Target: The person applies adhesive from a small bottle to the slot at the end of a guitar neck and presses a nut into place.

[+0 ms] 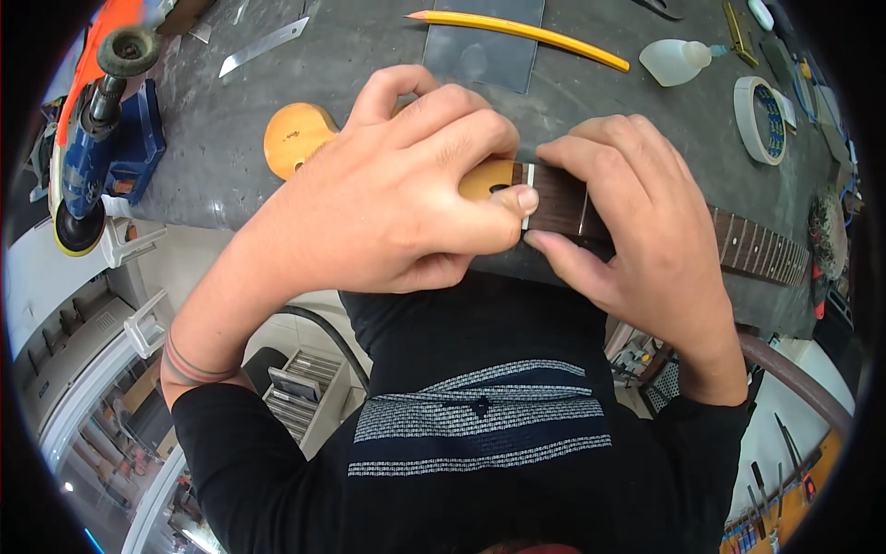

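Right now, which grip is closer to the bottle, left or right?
Right. The right grip is on the guitar neck, below the bottle in view; the left grip is farther left, over the yellow end.

A scuffed, dark grey desk (351,51) carries a silver blade (265,47) towards the left, a yellow pencil (521,30) partly across a dark rectangular sheet (503,69), a translucent bottle (672,63), and a tape roll (744,116) at right. A guitar neck (761,245) runs along the near edge.

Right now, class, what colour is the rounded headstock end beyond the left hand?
The headstock is yellow-orange, seen best in the head view.
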{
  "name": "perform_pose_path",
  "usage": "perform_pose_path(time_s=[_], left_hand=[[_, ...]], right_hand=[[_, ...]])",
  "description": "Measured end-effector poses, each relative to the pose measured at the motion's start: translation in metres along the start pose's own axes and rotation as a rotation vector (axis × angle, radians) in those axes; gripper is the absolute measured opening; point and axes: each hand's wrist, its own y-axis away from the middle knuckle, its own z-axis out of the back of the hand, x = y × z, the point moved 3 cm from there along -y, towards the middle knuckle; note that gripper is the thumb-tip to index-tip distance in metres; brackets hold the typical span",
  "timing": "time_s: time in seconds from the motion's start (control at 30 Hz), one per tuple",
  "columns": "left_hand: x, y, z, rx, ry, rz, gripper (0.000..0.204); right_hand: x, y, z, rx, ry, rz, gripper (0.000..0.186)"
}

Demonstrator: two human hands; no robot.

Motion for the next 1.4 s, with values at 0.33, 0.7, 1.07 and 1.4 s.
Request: perform_pose_path(time_s=[0.33, 0.7, 1.07, 1.4], left_hand=[[-0.0004, -0.0019, -0.0033, -0.026, -0.005, 0.028, 0.024], [0.0008, -0.0019, -0.0053, -0.037, 0.01, 0.04, 0.021], [0.0, -0.0003, -0.0061, -0.046, 0.021, 0.039, 0.02], [-0.0006, -0.0018, -0.0077, -0.076, 0.022, 0.049, 0.023]], right_hand=[[-0.0001, -0.0074, -0.0018, 0.068, -0.054, -0.018, 0.063], [0.001, -0.0041, -0.0074, 0.036, 0.001, 0.008, 0.063], [0.0015, -0.001, -0.0096, 0.021, 0.008, 0.011, 0.061], [-0.001, 0.0004, -0.0094, 0.032, 0.001, 0.005, 0.062]])
